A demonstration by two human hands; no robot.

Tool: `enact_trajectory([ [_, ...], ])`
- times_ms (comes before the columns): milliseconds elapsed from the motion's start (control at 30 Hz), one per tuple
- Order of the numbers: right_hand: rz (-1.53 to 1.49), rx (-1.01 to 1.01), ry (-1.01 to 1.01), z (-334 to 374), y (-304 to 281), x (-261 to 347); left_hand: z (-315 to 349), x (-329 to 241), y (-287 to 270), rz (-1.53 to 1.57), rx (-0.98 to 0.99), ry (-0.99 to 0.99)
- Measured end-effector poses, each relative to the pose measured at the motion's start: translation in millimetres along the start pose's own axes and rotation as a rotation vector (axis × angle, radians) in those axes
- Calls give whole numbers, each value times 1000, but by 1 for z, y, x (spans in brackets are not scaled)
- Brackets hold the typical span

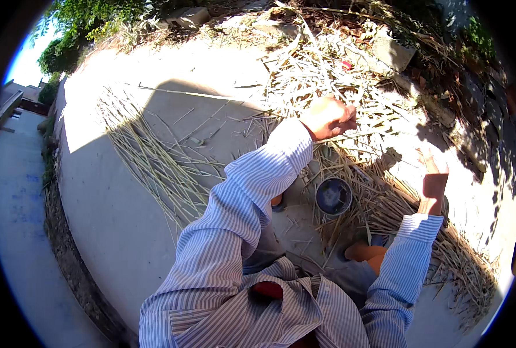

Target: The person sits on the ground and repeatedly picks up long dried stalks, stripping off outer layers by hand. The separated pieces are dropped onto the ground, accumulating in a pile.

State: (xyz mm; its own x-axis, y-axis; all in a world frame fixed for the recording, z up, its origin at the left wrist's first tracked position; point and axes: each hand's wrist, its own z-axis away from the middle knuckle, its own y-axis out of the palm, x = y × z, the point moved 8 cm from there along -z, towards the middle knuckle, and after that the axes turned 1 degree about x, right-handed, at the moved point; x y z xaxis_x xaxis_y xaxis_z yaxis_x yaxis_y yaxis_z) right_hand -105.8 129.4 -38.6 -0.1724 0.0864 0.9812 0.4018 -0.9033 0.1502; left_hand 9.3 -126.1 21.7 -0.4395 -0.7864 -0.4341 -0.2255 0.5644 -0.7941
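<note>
My left hand [330, 118] is at the near edge of a pile of dry, pale leaf strips [310, 72]. Its fingers are curled closed, and whatever they may hold is hidden. My right hand [433, 177] is raised above the sunlit ground, right of the strips and beyond a thick bundle of dry stalks [455, 255]. Its fingers look stretched out, though glare washes out the tips; no object shows in it. Between my arms stands a round, dark container [334, 196] with a pale rim, among loose stalks near my feet.
Long thin stalks [153, 162] lie fanned out on the concrete to the left. A stone block [392, 51] and a small red object [346, 65] are at the far side of the pile. Dry brush and rubble line the right edge; a low wall [17, 191] runs along the left.
</note>
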Motion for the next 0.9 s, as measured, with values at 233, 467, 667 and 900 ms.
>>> enact_trajectory([
  [233, -66, 79, 126, 7, 24, 1, 1, -26, -62, -320, -21, 34],
  [467, 44, 407, 128, 39, 120, -22, 110, 34, -92, -327, 207, -261],
  [667, 77, 339, 91, 36, 91, -1, 389, 102, -85, -885, 763, -764],
  [900, 65, 44, -19, 37, -11, 52, 481, 78, -66, -824, 762, -872],
])
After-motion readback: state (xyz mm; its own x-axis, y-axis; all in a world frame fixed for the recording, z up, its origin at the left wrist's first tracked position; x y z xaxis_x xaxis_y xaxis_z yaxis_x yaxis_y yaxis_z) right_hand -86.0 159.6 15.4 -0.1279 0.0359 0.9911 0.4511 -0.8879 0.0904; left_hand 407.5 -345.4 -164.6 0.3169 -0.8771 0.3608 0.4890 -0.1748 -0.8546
